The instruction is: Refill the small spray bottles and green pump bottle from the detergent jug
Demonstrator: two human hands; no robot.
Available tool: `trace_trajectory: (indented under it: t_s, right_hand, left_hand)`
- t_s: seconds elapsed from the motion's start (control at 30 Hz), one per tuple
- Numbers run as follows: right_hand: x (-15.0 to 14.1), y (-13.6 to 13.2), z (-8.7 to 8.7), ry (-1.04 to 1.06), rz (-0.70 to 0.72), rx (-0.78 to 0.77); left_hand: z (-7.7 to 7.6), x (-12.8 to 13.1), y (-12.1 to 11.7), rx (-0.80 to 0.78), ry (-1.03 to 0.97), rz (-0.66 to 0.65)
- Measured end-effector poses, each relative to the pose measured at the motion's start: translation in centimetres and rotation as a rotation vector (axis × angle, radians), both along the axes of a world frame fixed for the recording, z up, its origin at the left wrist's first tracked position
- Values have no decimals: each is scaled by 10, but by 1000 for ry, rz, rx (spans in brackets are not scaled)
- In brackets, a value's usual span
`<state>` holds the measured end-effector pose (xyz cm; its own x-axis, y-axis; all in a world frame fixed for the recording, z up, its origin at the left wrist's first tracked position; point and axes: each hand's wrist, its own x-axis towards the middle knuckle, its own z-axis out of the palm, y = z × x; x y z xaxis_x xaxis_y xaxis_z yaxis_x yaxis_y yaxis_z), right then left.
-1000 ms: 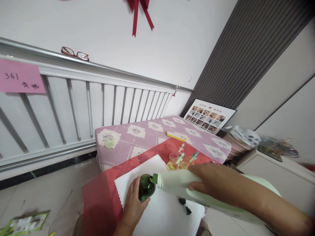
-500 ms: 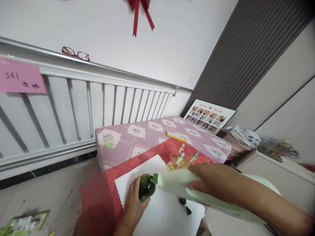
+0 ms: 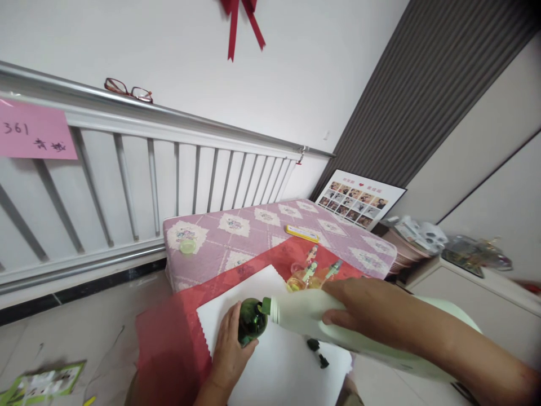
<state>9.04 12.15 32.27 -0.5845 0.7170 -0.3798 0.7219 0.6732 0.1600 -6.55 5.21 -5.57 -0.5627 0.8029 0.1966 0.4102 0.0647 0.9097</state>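
Observation:
My left hand [image 3: 228, 347] is wrapped round a small dark green bottle [image 3: 252, 321] standing on a white sheet [image 3: 279, 366]. My right hand [image 3: 366, 307] grips a large pale white bottle [image 3: 304, 316], tipped on its side, with its green-ringed mouth touching the top of the green bottle. Two small black caps [image 3: 316, 352] lie on the sheet under the big bottle.
The sheet lies on a red cloth [image 3: 177, 344] over a low table with a pink patterned cover [image 3: 236, 225]. Behind my hands are small bottles of yellow liquid [image 3: 310, 273], a yellow box [image 3: 302, 232] and a green lid [image 3: 187, 246]. A white radiator stands at the left.

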Motion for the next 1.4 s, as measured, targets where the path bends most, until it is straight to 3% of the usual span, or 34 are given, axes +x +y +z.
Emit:
trace_trajectory:
  t_s: [1.4]
  right_hand:
    - [-3,7,-2,5,7,-19]
  left_hand:
    - [2,0,0,-21,-34,0]
